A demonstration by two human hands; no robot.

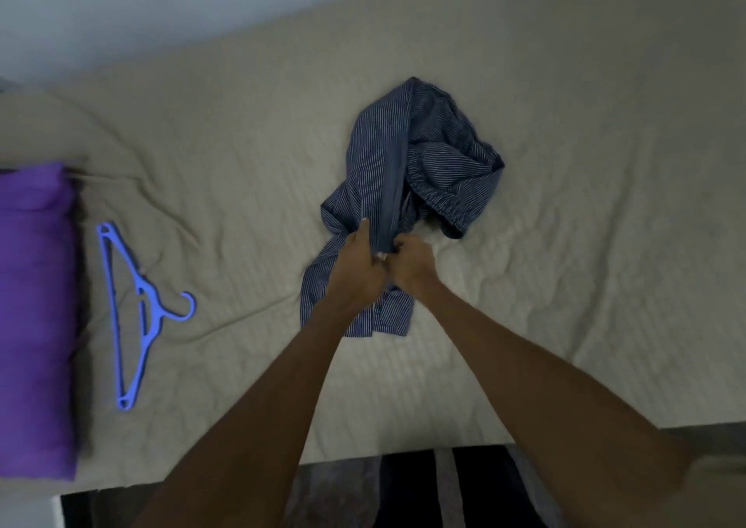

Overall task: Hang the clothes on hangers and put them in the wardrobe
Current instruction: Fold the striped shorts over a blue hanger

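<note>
- Two hands meet at the near middle of the bed, and we grip one garment between them: a dark navy shirt of thin white-striped cloth (407, 188).
- Our left hand (359, 265) has its fingers curled round a gathered fold of the striped shirt, thumb pointing up along the cloth.
- Our right hand (411, 261), touching the left, pinches the same fold from the right side.
- Most of the shirt lies crumpled on the beige quilted bedspread (585, 204), bunched in a heap on the far side of our hands, with a flap trailing toward us under the wrists.
- One light blue plastic hanger (137, 309) lies flat on the bedspread well to the left, hook pointing right, untouched and well apart from the shirt.
- Just left of it sits a purple pillow (36, 325).
- We judge the task barely begun: the shirt is not yet straightened or opened, and it is not on the hanger.
- Left to do, as far as we can see: shake the shirt out, thread the hanger through, and carry it to the wardrobe, which is not in view.
- Whether more clothes wait elsewhere, we cannot tell.
</note>
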